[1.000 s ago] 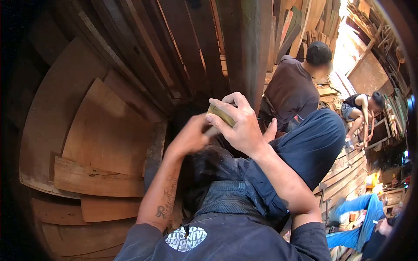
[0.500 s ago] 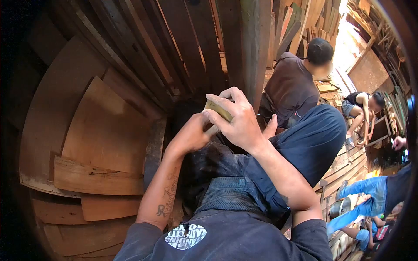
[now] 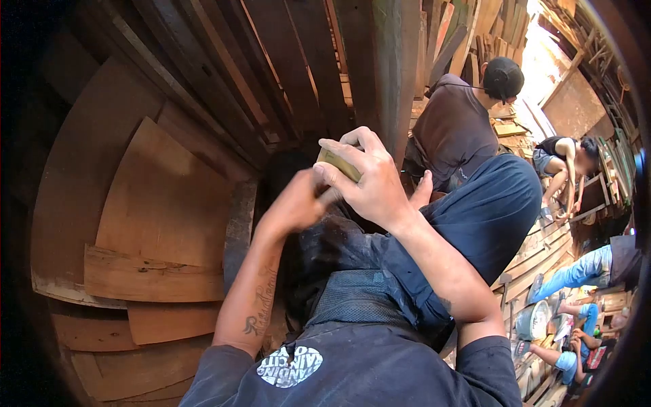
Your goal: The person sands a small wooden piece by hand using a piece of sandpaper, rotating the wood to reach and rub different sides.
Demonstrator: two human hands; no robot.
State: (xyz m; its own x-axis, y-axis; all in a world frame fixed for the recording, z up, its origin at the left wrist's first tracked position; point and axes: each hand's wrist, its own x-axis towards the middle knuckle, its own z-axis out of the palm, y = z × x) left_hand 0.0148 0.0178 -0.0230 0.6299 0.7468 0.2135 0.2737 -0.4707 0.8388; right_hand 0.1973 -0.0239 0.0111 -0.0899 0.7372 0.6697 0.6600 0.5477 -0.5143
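A small yellowish-brown block point(image 3: 339, 164) sits between the thumb and fingers of my right hand point(image 3: 374, 178), over my lap. Just left of it and lower, my left hand point(image 3: 298, 202) is curled close to the block, its fingertips blurred and partly hidden. Whether it holds anything is not visible. Dark trousers point(image 3: 481, 217) cover my bent knee to the right of the hands.
Wooden panels point(image 3: 163, 203) lie at the left, and upright planks point(image 3: 319, 68) stand ahead. A person in a brown shirt point(image 3: 454, 129) sits ahead right. Farther right, a person crouches point(image 3: 563, 163), others are near a bucket point(image 3: 532, 320), and boards cover the ground.
The seated person's head has turned away. At the far right, the person in jeans has shifted, showing more of the bucket. My hands stay in nearly the same place, the block still held.
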